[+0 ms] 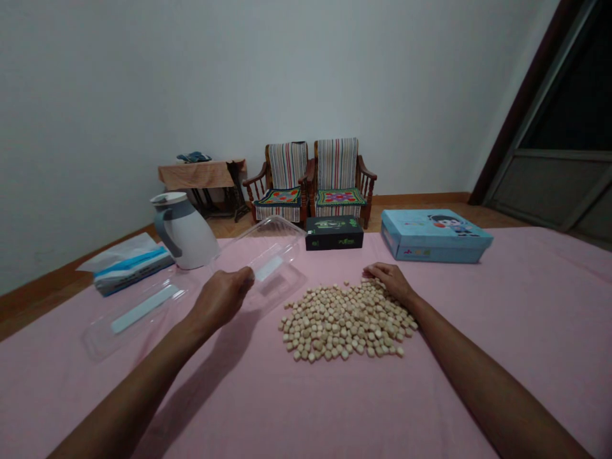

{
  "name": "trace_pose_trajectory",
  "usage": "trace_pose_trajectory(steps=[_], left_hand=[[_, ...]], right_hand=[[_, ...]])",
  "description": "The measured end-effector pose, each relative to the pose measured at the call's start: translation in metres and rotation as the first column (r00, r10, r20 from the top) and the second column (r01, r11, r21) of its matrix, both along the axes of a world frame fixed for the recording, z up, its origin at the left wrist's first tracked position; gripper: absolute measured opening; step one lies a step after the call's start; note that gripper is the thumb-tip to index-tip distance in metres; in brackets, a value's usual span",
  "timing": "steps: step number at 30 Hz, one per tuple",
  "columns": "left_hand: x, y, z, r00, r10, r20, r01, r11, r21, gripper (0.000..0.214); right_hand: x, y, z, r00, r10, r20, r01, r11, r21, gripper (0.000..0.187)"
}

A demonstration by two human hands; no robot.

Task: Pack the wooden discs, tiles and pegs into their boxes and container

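My left hand (220,297) grips the near rim of a clear plastic container (268,261), which is tilted up off the pink tablecloth (526,306). A heap of small beige cube-shaped pieces (347,320) lies spread on the cloth to its right. At the far right edge of the heap rests my right hand (391,280), fingers curled down onto the pieces; whether it holds any is hidden. A clear flat lid (138,310) with a pale label lies to the left of my left hand.
A white and grey jug (184,231) stands at the back left beside a folded plastic packet (128,262). A black box (334,232) and a light blue box (434,235) sit along the far edge. Two striped armchairs (313,178) and a small table (203,175) stand by the wall.
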State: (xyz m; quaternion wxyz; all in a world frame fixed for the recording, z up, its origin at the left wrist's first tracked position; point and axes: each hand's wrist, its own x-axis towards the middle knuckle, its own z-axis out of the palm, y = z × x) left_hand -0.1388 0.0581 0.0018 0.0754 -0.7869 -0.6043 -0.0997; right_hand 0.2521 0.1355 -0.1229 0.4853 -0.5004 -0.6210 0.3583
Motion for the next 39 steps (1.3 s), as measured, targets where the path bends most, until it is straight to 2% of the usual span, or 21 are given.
trace_pose_trajectory(steps=[3, 7, 12, 18, 23, 26, 28, 30, 32, 33, 36, 39], left_hand=[[0.02, 0.03, -0.01, 0.968, -0.246, -0.048, 0.249, 0.965, 0.081, 0.021], [0.044, 0.072, -0.03, 0.912, -0.41, -0.024, 0.41, 0.908, 0.086, 0.021], [0.068, 0.106, -0.046, 0.9, -0.435, 0.015, 0.434, 0.9, 0.049, 0.021], [0.078, 0.125, -0.054, 0.898, -0.438, 0.024, 0.437, 0.898, 0.058, 0.019], [0.079, 0.13, -0.053, 0.89, -0.453, 0.052, 0.449, 0.89, 0.077, 0.018], [0.08, 0.121, -0.055, 0.875, -0.455, 0.167, 0.415, 0.881, 0.227, 0.037], [0.08, 0.111, -0.063, 0.86, -0.398, 0.32, 0.279, 0.891, 0.358, 0.045], [0.077, 0.101, -0.077, 0.812, -0.286, 0.509, 0.078, 0.917, 0.391, 0.046], [0.073, 0.093, -0.094, 0.727, -0.181, 0.663, -0.036, 0.954, 0.299, 0.048], [0.07, 0.091, -0.102, 0.692, -0.145, 0.707, -0.03, 0.973, 0.229, 0.049], [0.065, 0.09, -0.12, 0.646, -0.103, 0.756, 0.079, 0.995, 0.068, 0.054], [0.066, 0.095, -0.126, 0.665, -0.104, 0.74, 0.157, 0.988, -0.002, 0.056]], right_hand=[[0.001, 0.003, -0.004, 1.0, 0.01, 0.018, -0.011, 1.0, 0.008, 0.038], [0.003, 0.007, -0.008, 0.999, 0.012, 0.048, -0.012, 1.0, 0.012, 0.036], [0.003, 0.008, -0.008, 0.998, 0.01, 0.063, -0.011, 1.0, 0.015, 0.033], [0.002, 0.006, -0.006, 0.999, 0.012, 0.051, -0.012, 1.0, -0.002, 0.033], [0.0, 0.004, -0.003, 0.998, 0.009, 0.057, -0.009, 1.0, -0.008, 0.032], [0.0, 0.003, -0.002, 0.998, 0.002, 0.06, -0.002, 1.0, -0.01, 0.032], [0.0, 0.003, -0.001, 0.999, 0.009, 0.048, -0.008, 1.0, -0.014, 0.033], [0.002, 0.003, 0.0, 1.0, 0.013, 0.026, -0.013, 1.0, -0.017, 0.034], [0.005, 0.003, 0.001, 0.999, 0.013, 0.037, -0.013, 1.0, -0.015, 0.033], [0.007, 0.003, 0.001, 0.998, 0.012, 0.064, -0.012, 1.0, -0.011, 0.032], [0.009, 0.002, 0.003, 0.978, 0.007, 0.209, -0.005, 1.0, -0.007, 0.028], [0.005, -0.001, 0.004, 0.937, -0.014, 0.349, 0.008, 1.0, 0.017, 0.027]])
